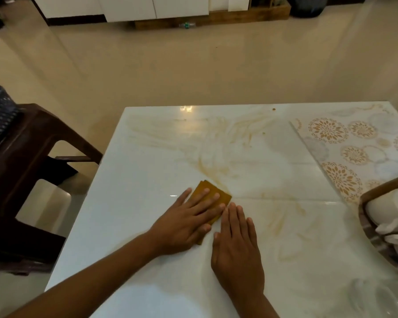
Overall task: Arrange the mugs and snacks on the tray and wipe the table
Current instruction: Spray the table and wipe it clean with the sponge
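**Flat hands on a folded cloth, glossy marble-look surface**

The left hand [184,222] is lying flat with fingers straight and slightly fanned, pressing on a folded mustard-yellow cloth [210,193]. The cloth is a thin, matte rectangle with layered edges showing at its far corner; most of its near half is hiding under the palm. The right hand [236,244] is resting palm-down just beside it, fingers straight and close together, their tips reaching the cloth's near-right edge; it is gripping nothing.

The surface [239,145] is shining like polished stone, white with tan veining and pale brown smears sweeping across its middle. Two small crumbs are sitting near the far edge. At the right, a mat [345,143] printed with orange floral rosettes and grey rings is lying flat.

At the right edge of view, a round tray [372,192] with a brown wooden rim is holding smooth white mugs [391,210], only partly in view; how many cannot be told.

A dark brown plastic stool [28,157] is standing left of the surface on the glossy beige floor.
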